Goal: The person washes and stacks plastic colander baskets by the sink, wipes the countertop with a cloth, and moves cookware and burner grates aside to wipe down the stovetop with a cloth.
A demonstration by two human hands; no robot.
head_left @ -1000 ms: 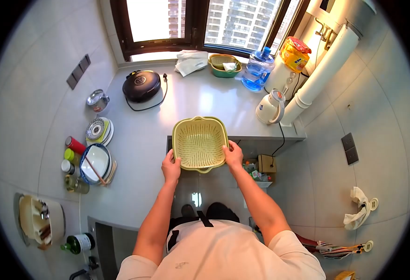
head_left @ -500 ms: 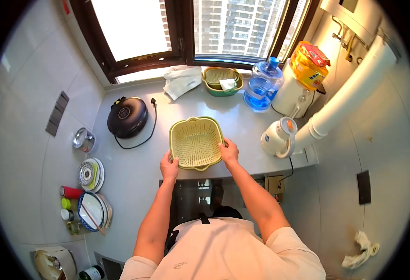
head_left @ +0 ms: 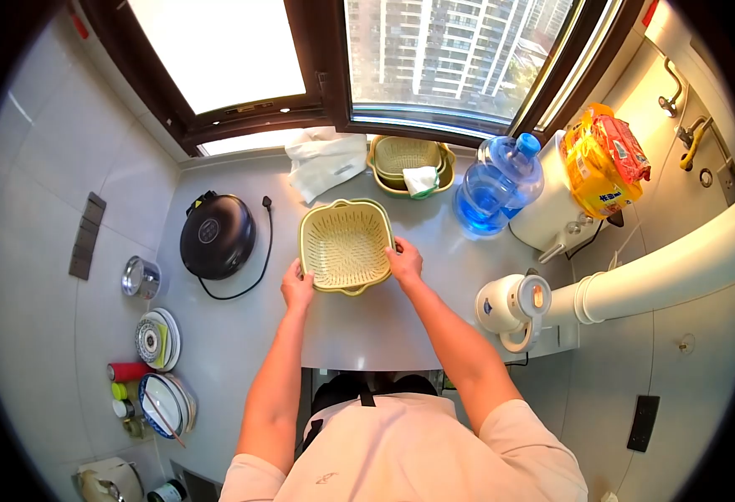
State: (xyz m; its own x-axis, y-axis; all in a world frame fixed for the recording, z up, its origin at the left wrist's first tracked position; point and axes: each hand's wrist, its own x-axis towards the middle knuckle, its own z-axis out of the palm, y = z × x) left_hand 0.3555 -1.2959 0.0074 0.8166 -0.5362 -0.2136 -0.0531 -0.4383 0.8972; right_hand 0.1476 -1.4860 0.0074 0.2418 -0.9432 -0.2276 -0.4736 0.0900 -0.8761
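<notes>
A yellow-green slotted basket (head_left: pixel 346 248) is held between two hands over the worktop (head_left: pixel 367 339).

The basket's left side is gripped by the left hand (head_left: pixel 297 287) and its right side by the right hand (head_left: pixel 405 259); it is carried well inside the worktop's front edge, though whether its base is touching the surface cannot be told. A black round appliance (head_left: pixel 217 237) is set near the back-left corner, while a white cloth (head_left: pixel 326 165), a smaller basket (head_left: pixel 380 178) and a blue water bottle (head_left: pixel 489 197) are lined along the back edge. A white kettle (head_left: pixel 501 305) is placed near the front-right corner.
</notes>
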